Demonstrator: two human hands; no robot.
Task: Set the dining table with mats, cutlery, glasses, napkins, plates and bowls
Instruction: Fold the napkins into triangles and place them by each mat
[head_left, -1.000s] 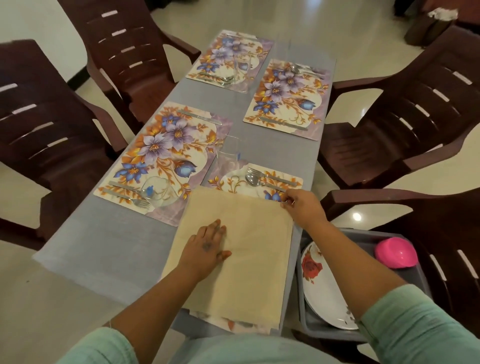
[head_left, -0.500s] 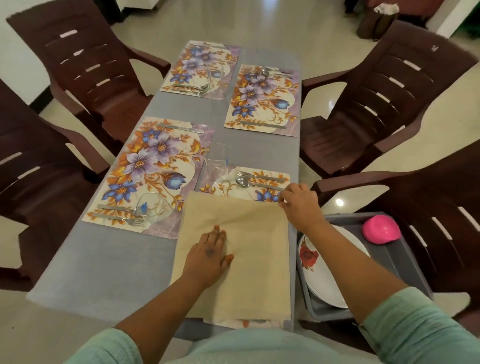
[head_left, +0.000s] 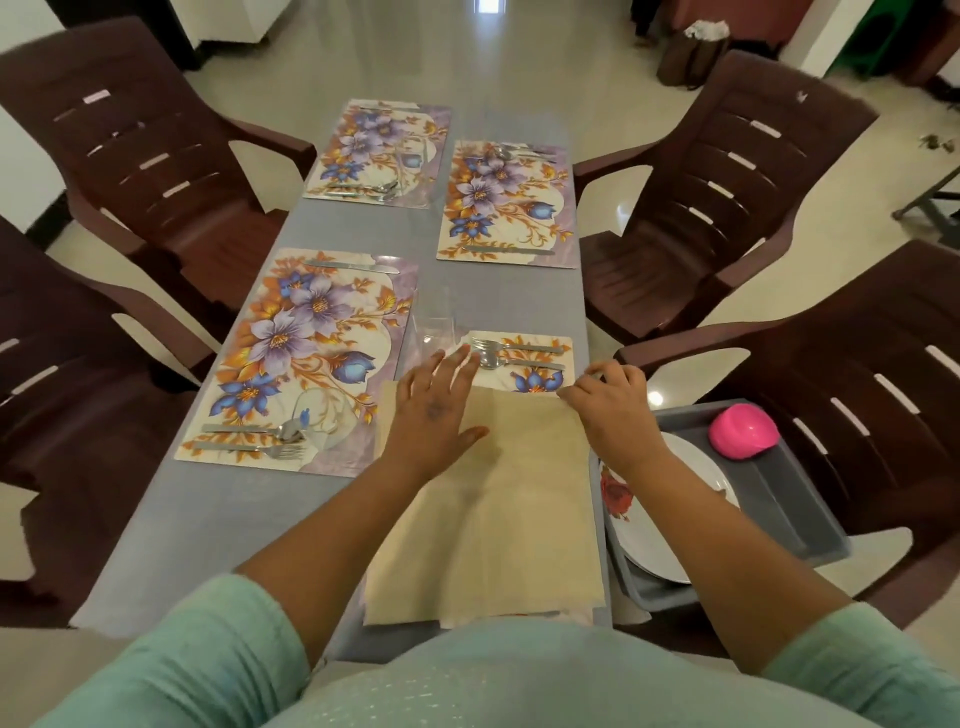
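Head view is centred on a grey table (head_left: 218, 525) where a beige napkin (head_left: 498, 514) lies spread over the near-right floral mat (head_left: 524, 382), of which only the far strip shows. Left hand (head_left: 434, 410) is laid flat on the napkin's far-left part, fingers straight and slightly spread, tips reaching toward a fork (head_left: 514, 346) and spoon (head_left: 511, 362) at 12 o'clock. Right hand (head_left: 610, 397) is at the napkin's far-right corner with fingers curled; a pinch on the cloth edge is likely, though the contact itself is hidden. Step in hand is judged to be folding or smoothing the napkin. For a clean fold, the cloth should be pinned with the flat palm while the pinched corner is drawn over, edges matched before the crease is pressed, and the cutlery and the clear glass (head_left: 434, 322) at 11 o'clock should not be nudged. Other three mats are already laid with cutlery; glasses are hard to make out. A grey tub (head_left: 779, 499) sits on a chair seat at 3 o'clock of the napkin: white plates (head_left: 670, 535) with a red flower print and an upturned pink bowl (head_left: 743, 432) are held in it, so plates and bowls are not yet set.
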